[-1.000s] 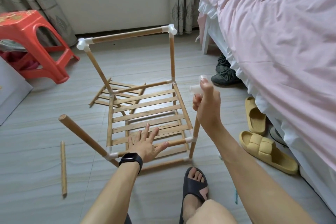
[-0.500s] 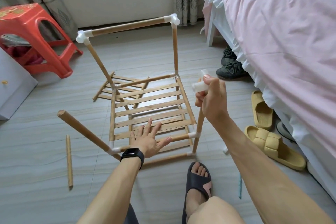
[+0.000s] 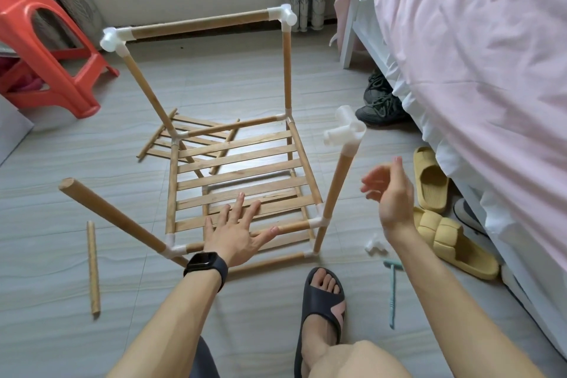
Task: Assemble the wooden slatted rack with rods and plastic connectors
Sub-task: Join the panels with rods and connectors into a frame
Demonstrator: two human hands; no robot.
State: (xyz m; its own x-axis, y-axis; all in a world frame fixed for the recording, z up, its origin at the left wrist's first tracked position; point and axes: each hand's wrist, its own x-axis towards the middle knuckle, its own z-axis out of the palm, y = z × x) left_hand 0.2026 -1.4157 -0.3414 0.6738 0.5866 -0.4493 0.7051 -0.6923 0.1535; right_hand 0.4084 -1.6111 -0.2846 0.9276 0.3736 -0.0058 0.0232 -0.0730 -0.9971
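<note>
The half-built wooden rack point(image 3: 242, 169) stands on the floor, its slatted shelf low and two far uprights joined by a top rod point(image 3: 199, 23). My left hand point(image 3: 237, 228) presses flat with spread fingers on the shelf's near slats. A white plastic connector point(image 3: 345, 130) sits on top of the near right upright point(image 3: 336, 190). Beside that upright, my right hand point(image 3: 388, 193) hovers with relaxed fingers and holds nothing. The near left upright point(image 3: 113, 218) leans outward with a bare top. A second slatted panel point(image 3: 190, 139) lies behind the rack.
A loose rod point(image 3: 93, 267) lies on the floor at left, a spare white connector point(image 3: 375, 245) and a teal tool point(image 3: 391, 294) at right. A red stool point(image 3: 46, 49) stands far left. Slippers point(image 3: 445, 239), shoes and a bed with pink bedding point(image 3: 475, 55) line the right side. My sandalled foot point(image 3: 322, 301) is near the rack.
My right hand has let go of the connector on the near right upright and drawn back to the right. My left hand stays pressed on the slats.
</note>
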